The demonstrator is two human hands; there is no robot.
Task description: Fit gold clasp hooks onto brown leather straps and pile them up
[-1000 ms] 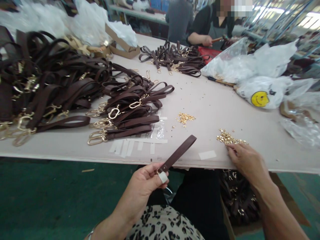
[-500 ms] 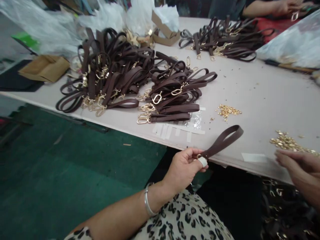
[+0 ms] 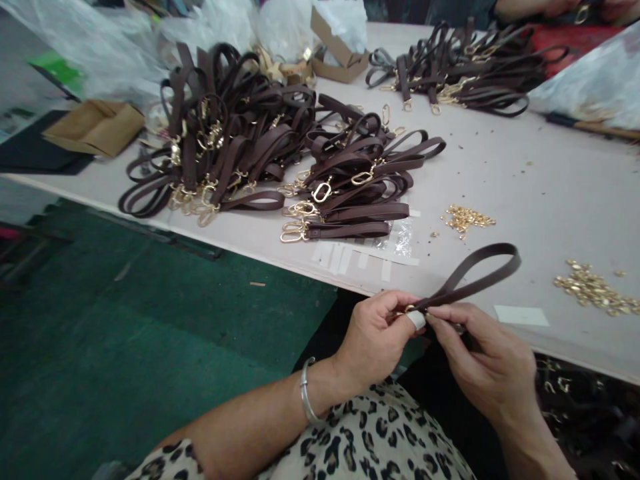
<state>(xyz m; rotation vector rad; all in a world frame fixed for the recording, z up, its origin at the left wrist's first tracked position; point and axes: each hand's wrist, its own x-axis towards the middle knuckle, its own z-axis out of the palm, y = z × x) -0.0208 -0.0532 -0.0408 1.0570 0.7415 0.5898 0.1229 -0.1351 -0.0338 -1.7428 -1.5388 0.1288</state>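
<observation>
A dark brown looped wrist strap (image 3: 487, 260) is held over the table's front edge. My left hand (image 3: 377, 333) pinches its gold-ringed end, with white tape round the thumb. Closed beside it, my right hand (image 3: 483, 353) presses thumb and forefinger at the strap's end, where a small gold bit shows at the fingertips. The strap's clasp is mostly hidden by my fingers. To the right lies a pile of small gold metal pieces (image 3: 593, 287), and farther back a second pile of small gold pieces (image 3: 467, 220).
Heaps of brown straps with gold clasps (image 3: 240, 140) cover the table's left side, with another stack (image 3: 357, 230) near the edge. More straps (image 3: 450, 70) lie at the back. A cardboard tray (image 3: 95, 127), plastic bags (image 3: 600, 83) and a paper slip (image 3: 521, 315) are around. A co-worker's arm (image 3: 525, 8) shows behind.
My right hand has come left from the right-hand gold pile to the strap's end, a tiny gold piece at its fingertips. My left hand keeps its hold; the view has shifted slightly.
</observation>
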